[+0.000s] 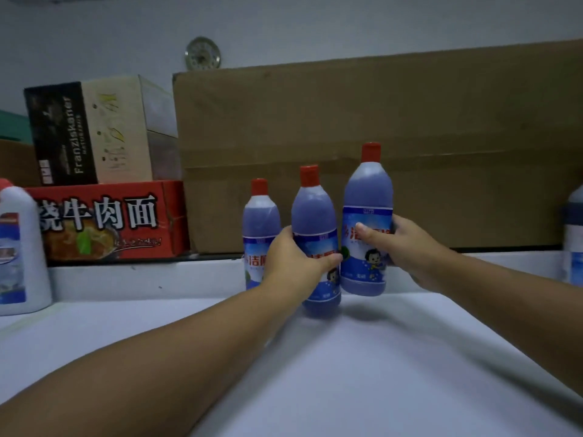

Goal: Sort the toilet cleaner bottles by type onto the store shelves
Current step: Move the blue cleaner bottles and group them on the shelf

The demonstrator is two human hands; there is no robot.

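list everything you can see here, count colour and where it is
blue bottles: 3, blue, red caps, mid shelf
white bottle: 1, white, red cap, left edge
cut-off bottle: 1, white and dark, right edge
noodle carton: 1, red, back left
Franziskaner box: 1, black and beige, on carton
cardboard box: 1, brown, behind bottles
clock: 1, silvery, above cardboard box
shelf: 1, white, foreground
left hand: grips middle blue bottle
right hand: grips rightmost blue bottle

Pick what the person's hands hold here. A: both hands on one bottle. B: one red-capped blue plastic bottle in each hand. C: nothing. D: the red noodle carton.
B: the left hand grips the middle red-capped blue plastic bottle, the right hand grips the right bottle; the third bottle stands at their left.
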